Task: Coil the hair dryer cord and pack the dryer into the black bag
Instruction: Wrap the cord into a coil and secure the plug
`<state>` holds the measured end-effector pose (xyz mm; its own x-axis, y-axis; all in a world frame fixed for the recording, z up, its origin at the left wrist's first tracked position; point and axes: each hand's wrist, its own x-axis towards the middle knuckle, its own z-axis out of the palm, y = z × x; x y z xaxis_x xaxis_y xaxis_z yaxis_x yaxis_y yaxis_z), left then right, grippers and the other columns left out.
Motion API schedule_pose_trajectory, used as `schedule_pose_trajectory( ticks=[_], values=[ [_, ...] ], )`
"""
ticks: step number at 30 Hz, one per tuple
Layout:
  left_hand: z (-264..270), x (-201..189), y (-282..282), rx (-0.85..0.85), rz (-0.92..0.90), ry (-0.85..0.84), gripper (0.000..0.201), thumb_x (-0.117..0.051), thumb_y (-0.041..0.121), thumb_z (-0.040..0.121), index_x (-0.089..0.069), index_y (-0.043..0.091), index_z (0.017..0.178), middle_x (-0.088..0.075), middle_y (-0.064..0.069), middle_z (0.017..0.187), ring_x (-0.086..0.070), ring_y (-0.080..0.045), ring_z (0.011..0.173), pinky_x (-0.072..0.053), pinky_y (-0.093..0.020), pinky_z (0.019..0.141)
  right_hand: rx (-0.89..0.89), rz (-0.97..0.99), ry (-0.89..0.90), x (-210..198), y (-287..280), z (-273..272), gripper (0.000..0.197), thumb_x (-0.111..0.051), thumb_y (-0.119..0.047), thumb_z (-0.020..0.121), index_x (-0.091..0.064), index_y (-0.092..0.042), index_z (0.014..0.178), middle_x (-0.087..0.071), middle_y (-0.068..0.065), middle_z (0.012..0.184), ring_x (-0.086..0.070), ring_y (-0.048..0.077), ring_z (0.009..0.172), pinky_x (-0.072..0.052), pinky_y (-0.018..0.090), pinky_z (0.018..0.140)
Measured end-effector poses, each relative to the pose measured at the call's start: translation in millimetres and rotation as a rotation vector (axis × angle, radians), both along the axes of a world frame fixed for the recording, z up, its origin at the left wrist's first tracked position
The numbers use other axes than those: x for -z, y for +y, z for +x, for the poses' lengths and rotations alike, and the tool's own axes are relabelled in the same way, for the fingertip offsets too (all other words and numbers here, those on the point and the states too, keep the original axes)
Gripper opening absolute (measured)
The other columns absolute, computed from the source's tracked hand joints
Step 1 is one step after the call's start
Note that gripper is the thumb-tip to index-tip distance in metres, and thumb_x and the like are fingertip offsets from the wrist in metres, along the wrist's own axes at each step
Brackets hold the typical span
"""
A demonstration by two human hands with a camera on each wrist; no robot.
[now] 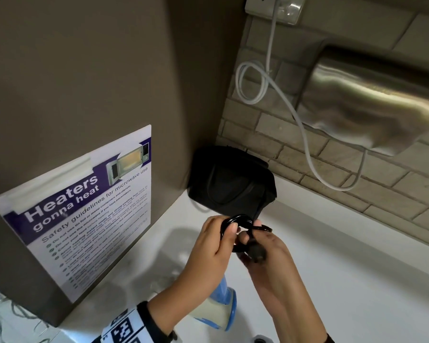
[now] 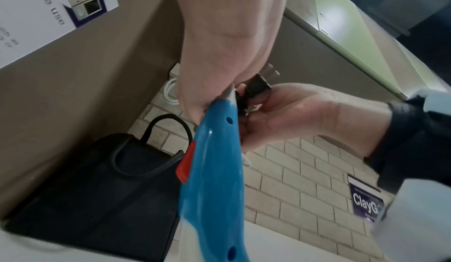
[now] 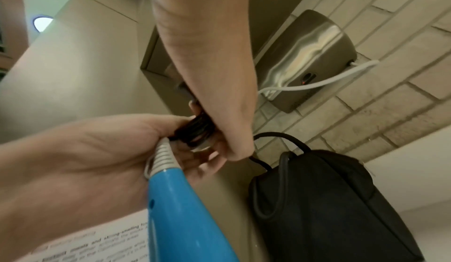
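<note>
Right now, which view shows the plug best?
Left wrist: the plug shows its metal prongs above the right hand. Head view shows only a dark lump; in the right wrist view hands hide it.

The left hand point(image 2: 219, 54) fills the upper middle, its fingers curled round the top of the blue hair dryer point(image 2: 214, 169) handle, which hangs down to the bottom edge; a red switch point(image 2: 186, 165) sits on the handle's left side; the right hand point(image 2: 292, 115) comes in from the right, palm showing, fingers curled round the black plug point(image 2: 257, 87), whose metal prongs stick up just beside the left hand; the black bag point(image 2: 97, 198) stands lower left on a white counter point(image 2: 280, 247), its handle loop arched against the brick wall point(image 2: 305, 179); a poster point(image 2: 36, 11) hangs upper left.
</note>
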<state>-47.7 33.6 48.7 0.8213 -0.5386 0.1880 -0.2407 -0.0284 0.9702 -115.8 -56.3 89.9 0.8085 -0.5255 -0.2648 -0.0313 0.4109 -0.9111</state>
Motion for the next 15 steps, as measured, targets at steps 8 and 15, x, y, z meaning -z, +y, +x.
schedule_pose_trajectory(
  ticks=[8, 15],
  values=[
    [-0.6, -9.3, 4.2, 0.105, -0.15, 0.197, 0.024, -0.045, 0.037, 0.094, -0.06, 0.02, 0.098, -0.07, 0.0, 0.091, -0.066, -0.006, 0.089, -0.051, -0.017, 0.079, -0.139, 0.127, -0.1, -1.9, -8.1, -8.0, 0.04, -0.059, -0.002, 0.083, -0.056, -0.012, 0.122, -0.065, 0.017, 0.11, -0.063, 0.031, 0.108, -0.05, 0.042, 0.097],
    [2.4, -0.2, 1.6, 0.105, -0.214, 0.15, 0.016, -0.045, 0.04, 0.095, -0.057, 0.03, 0.091, -0.067, 0.013, 0.079, -0.064, -0.005, 0.08, -0.051, -0.021, 0.075, -0.164, 0.165, -0.119, 2.4, 5.4, -16.2, 0.046, -0.06, 0.007, 0.082, -0.056, -0.011, 0.124, -0.067, 0.014, 0.117, -0.067, 0.022, 0.105, -0.055, 0.029, 0.082]
  ],
)
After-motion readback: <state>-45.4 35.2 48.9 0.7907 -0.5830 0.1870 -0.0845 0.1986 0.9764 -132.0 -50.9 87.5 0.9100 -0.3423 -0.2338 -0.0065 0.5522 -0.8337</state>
